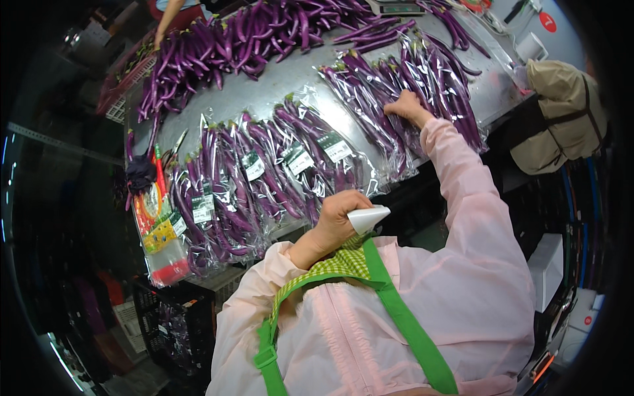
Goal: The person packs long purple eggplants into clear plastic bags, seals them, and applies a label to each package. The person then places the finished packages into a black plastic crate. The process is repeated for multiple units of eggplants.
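Note:
My left hand (342, 218) is closed around a folded white strip of labels (367, 218) in front of my chest. Over the right part of the metal table, my right hand (408, 108) reaches among bagged eggplants (364, 111), its thumb and fingers touching the clear wrapping; whether it grips a bag cannot be told. Several more bags of long purple eggplants (223, 198) lie in a row at the near edge, some bearing printed labels (297, 158). Loose eggplants (257, 34) are heaped along the far side.
Scissors (176, 146) and a colourful plastic package (157, 222) lie at the table's left end. A weighing scale (396, 7) stands at the far side. Another person's arm (170, 20) reaches to the heap beside a red crate (131, 81). Black crates (176, 326) stand below left.

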Demonstrator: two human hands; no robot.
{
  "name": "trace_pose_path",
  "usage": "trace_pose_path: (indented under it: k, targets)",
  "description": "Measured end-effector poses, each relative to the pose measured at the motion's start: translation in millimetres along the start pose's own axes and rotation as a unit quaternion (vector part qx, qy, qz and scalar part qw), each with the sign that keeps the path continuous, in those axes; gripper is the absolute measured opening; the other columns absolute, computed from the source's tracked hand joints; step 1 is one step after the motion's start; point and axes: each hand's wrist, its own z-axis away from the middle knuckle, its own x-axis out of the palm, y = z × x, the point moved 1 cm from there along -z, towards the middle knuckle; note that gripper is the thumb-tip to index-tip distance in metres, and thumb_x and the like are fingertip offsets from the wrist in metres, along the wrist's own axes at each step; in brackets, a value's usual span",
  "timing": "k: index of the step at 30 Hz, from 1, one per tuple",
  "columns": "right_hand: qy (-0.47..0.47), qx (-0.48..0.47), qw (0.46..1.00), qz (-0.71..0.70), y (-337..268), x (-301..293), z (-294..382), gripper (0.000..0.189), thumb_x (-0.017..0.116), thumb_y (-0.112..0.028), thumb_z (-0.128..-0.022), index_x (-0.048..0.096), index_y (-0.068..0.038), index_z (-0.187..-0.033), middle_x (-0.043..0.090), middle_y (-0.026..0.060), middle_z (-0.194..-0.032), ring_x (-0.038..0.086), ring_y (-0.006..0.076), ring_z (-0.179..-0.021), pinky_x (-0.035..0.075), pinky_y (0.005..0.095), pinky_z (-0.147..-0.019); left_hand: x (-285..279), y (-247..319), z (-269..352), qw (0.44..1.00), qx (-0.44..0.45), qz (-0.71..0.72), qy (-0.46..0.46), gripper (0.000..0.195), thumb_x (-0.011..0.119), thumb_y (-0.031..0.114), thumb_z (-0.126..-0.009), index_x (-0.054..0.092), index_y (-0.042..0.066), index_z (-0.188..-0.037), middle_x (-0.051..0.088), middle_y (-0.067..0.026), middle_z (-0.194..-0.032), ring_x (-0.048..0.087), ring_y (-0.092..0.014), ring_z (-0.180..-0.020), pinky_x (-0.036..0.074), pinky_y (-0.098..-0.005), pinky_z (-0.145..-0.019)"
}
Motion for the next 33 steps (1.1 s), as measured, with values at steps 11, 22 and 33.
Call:
trace_pose_path:
  k: [11,22,33]
  targets:
    - [-0.019,-0.113,0.960,-0.255,-70,-54,34,0.034,0.070,-0.019,-0.063,0.061,0.007,-0.084,0.060,0.0071,-0.070,0.056,0.0145,-0.063,0.046,0.0288,-0.057,-5,30,7,0.999,0.017,0.008,0.047,0.025,0.076,0.000,-0.071,0.065,0.003,-0.094,0.062,-0.0109,-0.096,0.063,-0.021,-0.081,0.051,-0.0287,-0.068]
    - [0.028,-0.278,0.959,0.052,-153,73,182,0.059,0.073,-0.029,-0.071,0.047,-0.006,-0.118,0.053,0.0165,-0.099,0.053,0.0312,-0.093,0.045,0.0462,-0.077,-10,11,4,1.000,-0.016,-0.013,0.001,0.017,0.074,0.001,-0.072,0.069,0.000,-0.089,0.070,-0.0084,-0.085,0.066,-0.015,-0.076,0.052,-0.0260,-0.067]
    - [-0.196,-0.233,0.850,-0.429,-110,-6,187,0.042,0.065,-0.026,-0.088,0.057,0.001,-0.119,0.062,0.0089,-0.097,0.058,0.0160,-0.087,0.049,0.0288,-0.076,-45,-17,-16,0.919,-0.175,0.211,0.282,0.017,0.069,0.002,-0.082,0.068,0.001,-0.099,0.068,-0.0048,-0.090,0.063,-0.011,-0.079,0.052,-0.0233,-0.071]
